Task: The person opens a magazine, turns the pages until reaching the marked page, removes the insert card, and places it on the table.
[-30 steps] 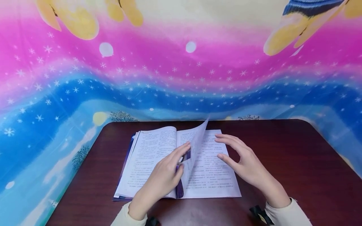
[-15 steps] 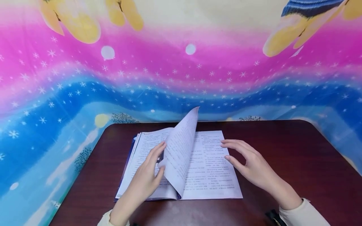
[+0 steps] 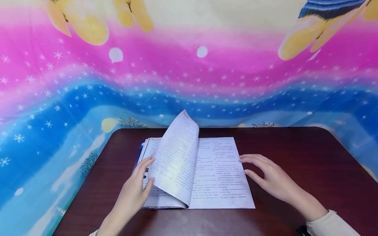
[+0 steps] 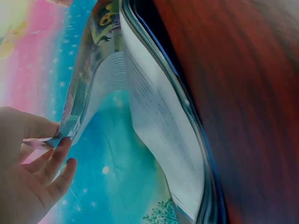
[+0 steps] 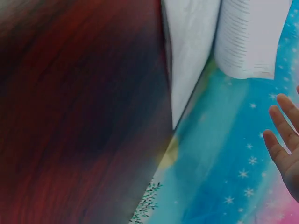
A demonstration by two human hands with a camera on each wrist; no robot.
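An open magazine with printed text lies on the dark wooden table. One of its pages stands raised and curved over the left half, its far corner up. My left hand pinches the edge of that page between thumb and fingers; the left wrist view shows the grip on the page and a coloured picture on its other side. Beside the magazine's right edge hovers my right hand, fingers loosely bent and nothing in them. In the right wrist view, the right hand has its fingers spread.
The dark table extends on both sides of the magazine. Behind it hangs a cloth backdrop in pink and blue with snowflakes. The cloth also drops past the table's left and right edges.
My left hand has moved left, carrying the page from the right side over the left half. My right hand has drawn back to the right, off the magazine's right page.
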